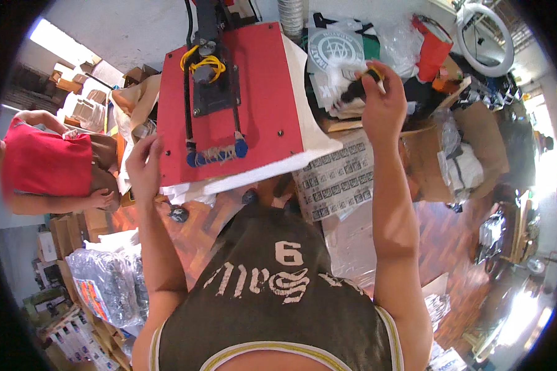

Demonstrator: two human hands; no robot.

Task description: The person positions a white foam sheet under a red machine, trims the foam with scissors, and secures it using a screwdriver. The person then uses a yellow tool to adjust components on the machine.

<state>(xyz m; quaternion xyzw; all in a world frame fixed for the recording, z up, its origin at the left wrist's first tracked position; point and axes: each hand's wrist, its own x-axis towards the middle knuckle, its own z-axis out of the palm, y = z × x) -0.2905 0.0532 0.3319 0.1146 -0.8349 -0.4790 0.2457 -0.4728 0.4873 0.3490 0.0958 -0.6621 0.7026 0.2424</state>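
A heat press with a broad red top plate (266, 80) stands in front of me. Its black lever frame ends in a blue grip (220, 156) bound with twine. White layered sheets (254, 173) stick out under the plate. My left hand (145, 164) is at the plate's left edge, fingers curled together; anything between them is hidden. Raised at the right, my right hand (382, 102) is closed round a small dark object (354, 90) with a yellow edge, whose kind I cannot make out. Beneath it lies a pile of printed bags and fabric (337, 59).
A person in a red top (49, 157) stands at the left. An open cardboard box (430, 161) with plastic-wrapped goods is at the right, below a white ring lamp (507, 46). Plastic-wrapped bundles (105, 287) sit at the lower left. A patterned carton (337, 179) stands beside the press.
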